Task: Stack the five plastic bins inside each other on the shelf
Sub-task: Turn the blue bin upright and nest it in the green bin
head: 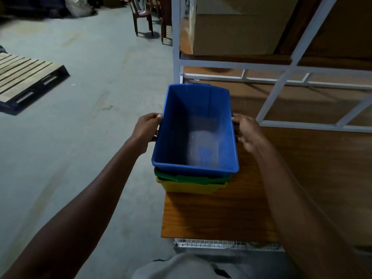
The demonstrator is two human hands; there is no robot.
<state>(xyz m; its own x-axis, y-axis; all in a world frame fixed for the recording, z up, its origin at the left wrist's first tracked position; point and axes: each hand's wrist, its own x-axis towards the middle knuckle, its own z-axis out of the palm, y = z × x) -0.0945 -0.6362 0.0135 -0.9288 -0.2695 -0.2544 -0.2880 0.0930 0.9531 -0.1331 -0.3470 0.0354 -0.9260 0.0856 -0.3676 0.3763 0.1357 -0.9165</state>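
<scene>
A blue plastic bin (pixel 196 129) sits nested on top of a green bin (pixel 191 177), which sits inside a yellow bin (pixel 191 187). The stack rests at the left edge of a wooden shelf board (pixel 221 214). My left hand (pixel 148 129) grips the blue bin's left rim, fingers curled over its edge. My right hand (pixel 248 131) holds the blue bin's right side at the rim. The blue bin is empty inside. Any bins under the yellow one are hidden.
A white metal shelf frame (pixel 281 77) rises behind the stack, with cardboard boxes (pixel 237 31) on the upper level. A wooden pallet (pixel 26 77) lies on the concrete floor at left. Dark chairs (pixel 145 15) stand farther back. A wire mesh basket (pixel 221 243) shows below the board.
</scene>
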